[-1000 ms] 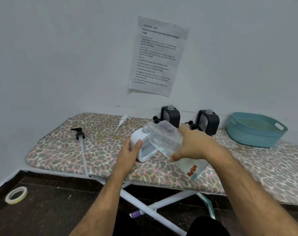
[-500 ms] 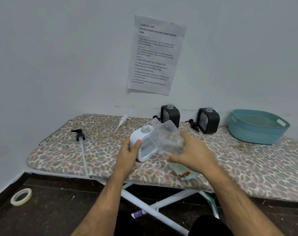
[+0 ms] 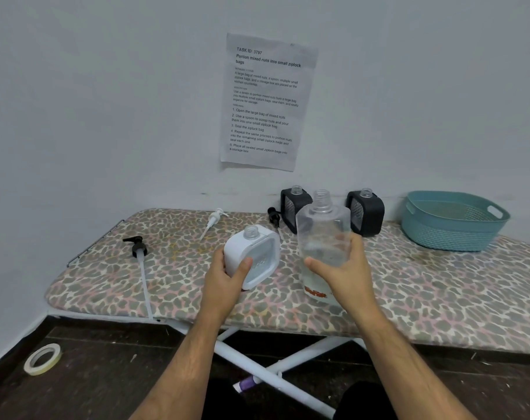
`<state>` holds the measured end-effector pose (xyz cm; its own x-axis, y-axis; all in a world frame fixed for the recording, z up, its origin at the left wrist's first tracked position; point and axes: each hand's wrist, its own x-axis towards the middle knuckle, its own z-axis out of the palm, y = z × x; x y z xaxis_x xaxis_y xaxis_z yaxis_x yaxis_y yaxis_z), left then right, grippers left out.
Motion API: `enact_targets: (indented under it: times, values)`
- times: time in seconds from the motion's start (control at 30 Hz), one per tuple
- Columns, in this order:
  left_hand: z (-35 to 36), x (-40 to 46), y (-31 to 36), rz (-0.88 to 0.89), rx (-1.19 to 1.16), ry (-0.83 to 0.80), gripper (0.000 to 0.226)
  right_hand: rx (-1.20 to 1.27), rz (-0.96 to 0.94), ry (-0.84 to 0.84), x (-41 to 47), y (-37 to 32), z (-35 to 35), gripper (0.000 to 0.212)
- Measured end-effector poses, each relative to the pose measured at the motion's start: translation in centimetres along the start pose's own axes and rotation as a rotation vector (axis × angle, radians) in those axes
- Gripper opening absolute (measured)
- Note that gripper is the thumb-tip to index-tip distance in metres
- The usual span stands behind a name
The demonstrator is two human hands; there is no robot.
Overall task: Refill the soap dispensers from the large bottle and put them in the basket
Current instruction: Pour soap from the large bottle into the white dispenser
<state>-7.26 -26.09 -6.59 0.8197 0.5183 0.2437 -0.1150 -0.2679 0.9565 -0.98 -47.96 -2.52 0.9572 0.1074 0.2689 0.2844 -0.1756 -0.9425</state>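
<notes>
My right hand (image 3: 347,275) grips the large clear bottle (image 3: 323,234), which stands upright and uncapped on the ironing board (image 3: 424,292), a little liquid at its bottom. My left hand (image 3: 226,275) holds the white soap dispenser (image 3: 259,253) by its left side; its neck is open and it leans slightly. Two black dispensers (image 3: 291,207) (image 3: 367,212), both without pumps, stand at the back by the wall. The teal basket (image 3: 448,222) sits at the far right, with nothing visible inside.
Loose pumps lie on the board: a black one with a long tube (image 3: 138,248) at the left, a white one (image 3: 213,219) behind, another black one (image 3: 273,216) by the left black dispenser. A tape roll (image 3: 42,358) lies on the dark floor. A paper sheet (image 3: 266,101) hangs on the wall.
My right hand has tipped the large bottle back from over the white dispenser's neck and stood it upright to the right. My left hand still holds the white dispenser.
</notes>
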Motion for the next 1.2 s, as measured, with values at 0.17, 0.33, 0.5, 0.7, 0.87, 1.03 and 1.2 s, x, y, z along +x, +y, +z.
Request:
enact_targets:
  times: [0.17,0.33,0.5,0.7,0.87,1.03,1.2]
  values:
    - [0.2,0.0,-0.3,0.019,0.076,0.029,0.054,0.017,0.007,0.149,0.5,1.2,-0.7,0.073]
    - [0.6,-0.1,-0.1,0.019,0.108,0.047,0.064,-0.016,0.0,0.267,2.0,2.1,-1.4,0.07]
    - [0.8,-0.1,-0.2,0.013,0.119,0.05,0.07,-0.03,0.033,0.338,3.6,2.9,-2.2,0.077]
    - [1.1,0.0,-0.3,0.029,0.136,0.057,0.077,-0.04,0.048,0.393,5.4,3.3,-2.6,0.08]
    - [1.1,0.0,-0.3,0.032,0.143,0.055,0.077,-0.065,0.064,0.409,5.8,3.5,-2.9,0.081]
    - [1.0,0.0,-0.4,0.028,0.15,0.056,0.075,-0.073,0.087,0.413,5.5,4.5,-3.1,0.085]
    - [0.9,0.1,-0.5,0.02,0.158,0.06,0.075,-0.119,0.052,0.415,5.6,5.1,-3.2,0.096]
